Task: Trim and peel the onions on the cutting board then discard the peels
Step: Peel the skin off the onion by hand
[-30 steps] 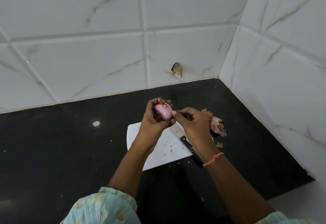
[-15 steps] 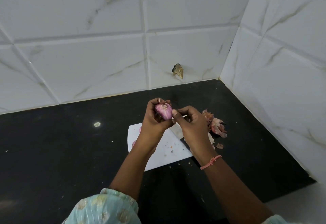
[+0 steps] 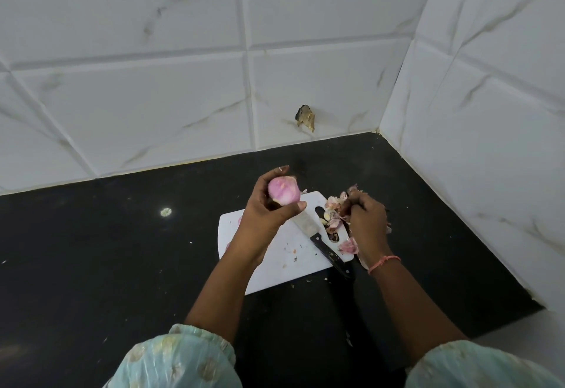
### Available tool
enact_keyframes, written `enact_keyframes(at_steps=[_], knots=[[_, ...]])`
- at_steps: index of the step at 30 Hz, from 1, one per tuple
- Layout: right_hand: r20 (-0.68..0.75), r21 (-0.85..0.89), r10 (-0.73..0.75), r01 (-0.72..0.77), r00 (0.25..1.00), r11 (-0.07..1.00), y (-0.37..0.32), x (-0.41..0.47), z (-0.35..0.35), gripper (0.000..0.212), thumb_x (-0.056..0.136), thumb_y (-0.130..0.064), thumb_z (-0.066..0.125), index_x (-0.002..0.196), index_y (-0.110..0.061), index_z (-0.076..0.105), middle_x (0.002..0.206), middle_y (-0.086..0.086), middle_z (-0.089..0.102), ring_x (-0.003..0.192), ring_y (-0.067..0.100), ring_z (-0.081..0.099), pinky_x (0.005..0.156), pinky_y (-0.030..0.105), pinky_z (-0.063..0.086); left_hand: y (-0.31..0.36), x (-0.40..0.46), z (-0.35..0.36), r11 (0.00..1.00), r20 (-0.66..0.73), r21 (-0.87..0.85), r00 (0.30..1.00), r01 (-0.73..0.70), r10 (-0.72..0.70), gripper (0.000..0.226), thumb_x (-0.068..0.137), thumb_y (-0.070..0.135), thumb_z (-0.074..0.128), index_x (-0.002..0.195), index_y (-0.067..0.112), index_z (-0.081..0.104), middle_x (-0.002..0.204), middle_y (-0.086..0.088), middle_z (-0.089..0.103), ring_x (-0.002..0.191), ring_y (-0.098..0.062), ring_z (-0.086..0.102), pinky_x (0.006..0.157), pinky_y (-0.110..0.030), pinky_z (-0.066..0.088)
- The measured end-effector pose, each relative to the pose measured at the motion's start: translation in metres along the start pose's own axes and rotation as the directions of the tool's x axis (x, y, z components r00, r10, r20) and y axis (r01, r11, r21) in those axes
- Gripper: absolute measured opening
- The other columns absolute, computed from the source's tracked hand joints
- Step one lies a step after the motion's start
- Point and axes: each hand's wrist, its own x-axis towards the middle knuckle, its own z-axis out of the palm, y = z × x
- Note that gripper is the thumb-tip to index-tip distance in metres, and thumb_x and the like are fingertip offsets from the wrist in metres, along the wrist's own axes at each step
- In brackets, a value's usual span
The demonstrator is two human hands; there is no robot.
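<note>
Your left hand (image 3: 269, 213) grips a nearly peeled onion (image 3: 283, 190), your right hand (image 3: 363, 222) pinches a peel (image 3: 345, 208) over the pile (image 3: 333, 216); discarding remains.

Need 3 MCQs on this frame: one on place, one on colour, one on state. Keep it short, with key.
1. Where does the knife lie?
A. on the white cutting board
B. in the right hand
C. against the wall

2. What colour is the band on the right wrist?
A. green
B. orange-pink
C. black

3. What is the left hand doing?
A. resting flat on the counter
B. gripping the knife handle
C. holding the onion up

Key: 1 A, the blade rests on the board, with the handle end over its near edge. 2 B, it shows orange-pink. 3 C, fingers and thumb curl round the pinkish onion above the board, while the right hand is at the peels.
</note>
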Motion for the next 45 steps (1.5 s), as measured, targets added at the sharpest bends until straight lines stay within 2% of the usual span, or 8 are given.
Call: enact_keyframes(at_steps=[6, 12, 17, 21, 25, 34, 42, 45], knots=[[0.119, -0.262, -0.030, 0.061, 0.992, 0.963, 0.006, 0.014, -0.006, 0.039, 0.105, -0.034, 0.038, 0.100, -0.008, 0.067, 0.091, 0.006, 0.068, 0.085, 0.015, 0.061, 0.074, 0.032, 0.047, -0.007, 0.003, -0.002, 0.992, -0.026, 0.124, 0.999, -0.035, 0.038, 0.073, 0.070, -0.001, 0.087, 0.127, 0.024, 0.048, 0.126, 0.005, 0.059, 0.113, -0.017, 0.060, 0.086, -0.026, 0.057], [-0.073, -0.388, -0.361, 0.307, 0.930, 0.869, 0.003, 0.006, -0.007, 0.014, 0.082, 0.001, 0.070, 0.084, -0.011, 0.063, 0.083, 0.003, 0.064, 0.075, 0.010, 0.061, 0.068, 0.025, 0.054, -0.007, 0.006, -0.002, 0.986, -0.032, 0.145, 0.996, -0.079, 0.084, 0.073, 0.073, -0.007, 0.083, 0.128, 0.023, 0.047, 0.125, 0.005, 0.057, 0.112, -0.018, 0.060, 0.088, -0.027, 0.057], [0.145, -0.542, -0.135, 0.193, 0.980, 0.818, -0.012, 0.007, -0.007, 0.026, 0.084, -0.013, 0.073, 0.108, -0.017, 0.067, 0.112, 0.004, 0.067, 0.104, 0.021, 0.064, 0.082, 0.027, 0.048, -0.008, 0.007, -0.002, 0.988, -0.047, 0.136, 0.996, -0.071, 0.078, 0.072, 0.074, -0.009, 0.080, 0.127, 0.027, 0.046, 0.127, 0.002, 0.055, 0.112, -0.021, 0.061, 0.086, -0.025, 0.058], [0.203, -0.318, -0.274, 0.328, 0.940, 0.890, -0.041, -0.014, -0.002, 0.033, 0.091, -0.023, 0.068, 0.123, -0.021, 0.067, 0.121, -0.001, 0.067, 0.096, 0.004, 0.063, 0.073, 0.005, 0.046, -0.008, 0.007, -0.003, 0.982, -0.051, 0.153, 0.992, -0.109, 0.118, 0.070, 0.074, -0.010, 0.080, 0.128, 0.022, 0.049, 0.129, -0.001, 0.057, 0.114, -0.023, 0.061, 0.088, -0.027, 0.058], [0.172, -0.030, -0.482, 0.493, 0.859, 0.869, -0.066, -0.039, 0.014, 0.021, 0.087, -0.025, 0.073, 0.106, -0.017, 0.073, 0.100, -0.010, 0.071, 0.093, 0.003, 0.066, 0.080, 0.016, 0.054, -0.010, 0.007, -0.001, 0.959, -0.059, 0.200, 0.975, -0.199, 0.215, 0.064, 0.074, -0.011, 0.078, 0.125, 0.018, 0.053, 0.128, -0.003, 0.059, 0.113, -0.018, 0.061, 0.085, -0.023, 0.055], [0.148, -0.076, -0.585, 0.599, 0.797, 0.797, -0.065, -0.051, 0.031, 0.008, 0.084, -0.014, 0.075, 0.091, -0.012, 0.071, 0.090, -0.006, 0.065, 0.085, 0.004, 0.061, 0.075, 0.011, 0.049, -0.017, 0.006, 0.002, 0.870, -0.129, 0.388, 0.917, -0.303, 0.377, 0.059, 0.077, -0.003, 0.079, 0.113, 0.038, 0.056, 0.124, 0.007, 0.048, 0.107, -0.002, 0.058, 0.082, -0.015, 0.052], [0.216, -0.048, -0.459, 0.478, 0.862, 0.877, -0.066, -0.048, 0.026, 0.005, 0.091, -0.014, 0.064, 0.095, -0.018, 0.063, 0.092, -0.007, 0.062, 0.085, 0.003, 0.059, 0.072, 0.010, 0.047, -0.015, 0.004, 0.005, 0.846, -0.082, 0.425, 0.917, -0.323, 0.391, 0.062, 0.072, -0.007, 0.078, 0.116, 0.031, 0.059, 0.120, 0.010, 0.048, 0.107, -0.002, 0.056, 0.079, -0.011, 0.049], [0.264, 0.114, -0.206, 0.182, 0.942, 0.977, -0.069, -0.047, 0.025, 0.005, 0.094, -0.019, 0.060, 0.096, -0.020, 0.064, 0.085, -0.004, 0.065, 0.074, 0.007, 0.060, 0.066, 0.021, 0.049, -0.019, 0.004, 0.001, 0.891, -0.017, 0.343, 0.946, -0.299, 0.324, 0.064, 0.075, 0.004, 0.081, 0.123, 0.039, 0.055, 0.127, 0.009, 0.054, 0.115, -0.002, 0.056, 0.087, -0.019, 0.053]])
